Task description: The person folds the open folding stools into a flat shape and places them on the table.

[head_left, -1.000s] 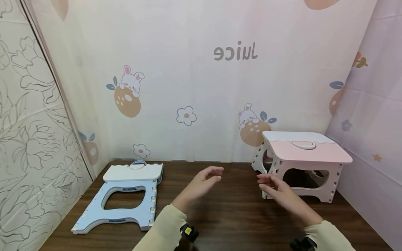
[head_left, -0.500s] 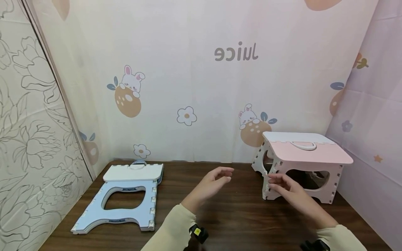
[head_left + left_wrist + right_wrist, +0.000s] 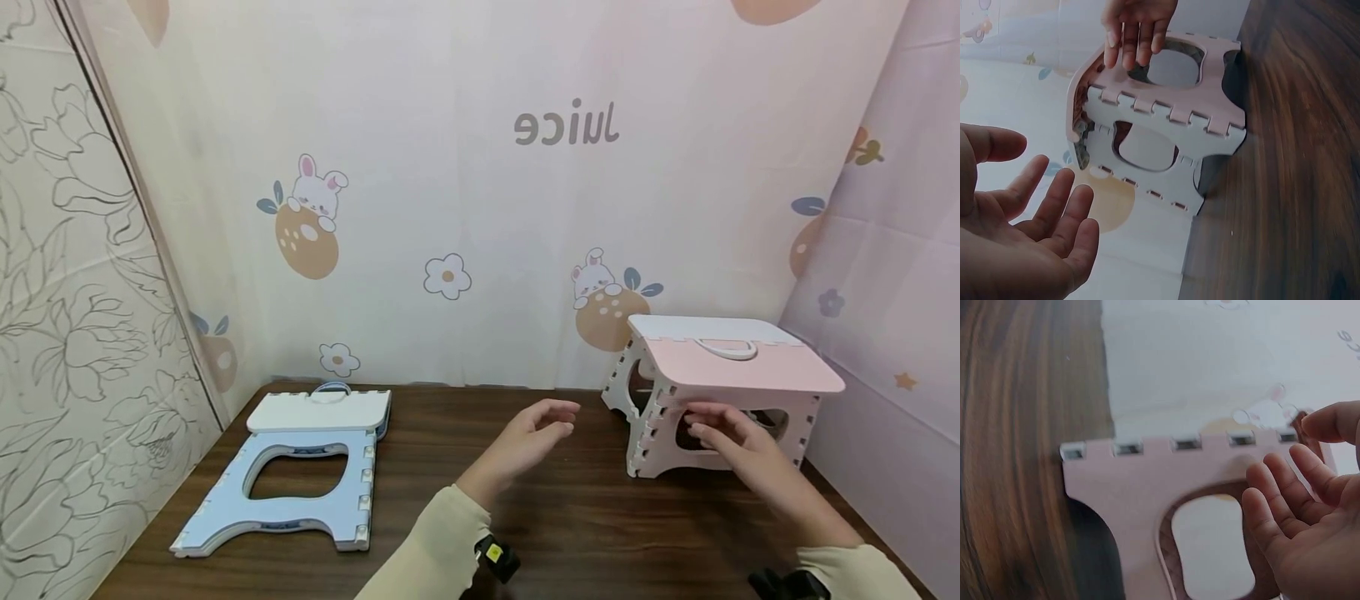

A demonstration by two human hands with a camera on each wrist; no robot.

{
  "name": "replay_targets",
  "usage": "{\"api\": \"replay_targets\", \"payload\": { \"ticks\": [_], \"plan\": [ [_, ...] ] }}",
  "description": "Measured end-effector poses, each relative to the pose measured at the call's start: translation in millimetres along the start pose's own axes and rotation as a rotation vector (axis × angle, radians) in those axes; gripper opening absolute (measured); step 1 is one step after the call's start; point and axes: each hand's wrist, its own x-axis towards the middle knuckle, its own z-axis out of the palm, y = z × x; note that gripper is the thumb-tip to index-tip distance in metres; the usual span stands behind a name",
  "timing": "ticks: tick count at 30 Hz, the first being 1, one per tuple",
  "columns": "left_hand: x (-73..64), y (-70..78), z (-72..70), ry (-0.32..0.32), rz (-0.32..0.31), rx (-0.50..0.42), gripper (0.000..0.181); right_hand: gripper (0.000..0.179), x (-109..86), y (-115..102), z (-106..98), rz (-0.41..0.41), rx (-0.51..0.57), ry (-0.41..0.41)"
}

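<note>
A pink and white folding stool (image 3: pixel 750 362) stands unfolded on its legs at the right of the table, a white handle on its top. My right hand (image 3: pixel 738 437) hovers just before its front panel, fingers loosely bent and holding nothing; whether it touches the panel I cannot tell. In the right wrist view the fingers (image 3: pixel 1300 500) lie over the pink panel. My left hand (image 3: pixel 528 442) is held above the middle of the table, left of the stool, with nothing in it. On the left a light blue and white folding stool (image 3: pixel 348 492) lies folded flat.
The dark wood table (image 3: pixel 570 533) runs back to a printed curtain (image 3: pixel 450 208). Another curtain (image 3: pixel 885 350) closes off the right side, close to the pink stool. A floral panel (image 3: pixel 82 333) borders the left.
Both hands have moved to the right. The right hand has passed from the pink stool's left front edge to before its front panel. Both stools have stayed put.
</note>
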Motion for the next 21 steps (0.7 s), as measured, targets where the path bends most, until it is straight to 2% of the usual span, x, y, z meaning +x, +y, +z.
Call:
{"api": "replay_targets", "payload": {
  "ticks": [11, 21],
  "plan": [
    [11.8, 7.7, 23.5, 0.032, -0.002, -0.029, 0.028, 0.033, -8.9, 15.5, -32.0, -0.096, 0.013, 0.066],
    [18.4, 12.3, 36.2, 0.046, -0.026, -0.041, 0.028, 0.033, -15.7, 24.2, -50.9, -0.081, 0.046, 0.106]
  ]
}}
